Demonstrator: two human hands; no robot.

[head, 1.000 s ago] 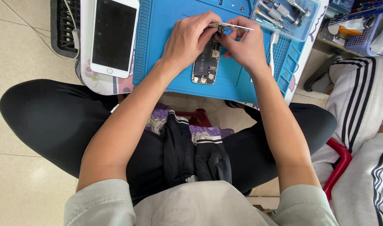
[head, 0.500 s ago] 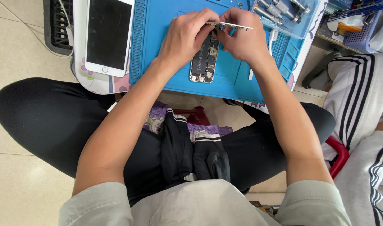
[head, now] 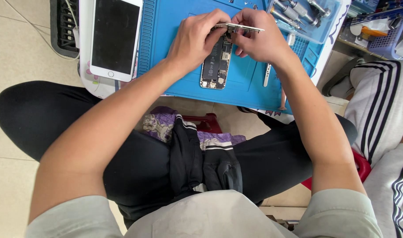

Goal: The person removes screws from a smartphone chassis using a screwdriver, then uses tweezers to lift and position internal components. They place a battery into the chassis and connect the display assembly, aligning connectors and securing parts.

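Head view: opened phone (head: 217,63) on blue mat (head: 175,48), screen panel (head: 114,39) already off, lying apart at left.
Left hand (head: 195,39): pinching thin metal part (head: 239,27).
Right hand (head: 258,37): pinching same part's other side.
Left to do: part not seated; phone unclosed.

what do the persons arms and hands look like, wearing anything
Both forearms are bare. Short, pale grey-green fabric sleeves end near the elbows. The left hand and right hand wear no gloves; no rings, watch or bracelets show.
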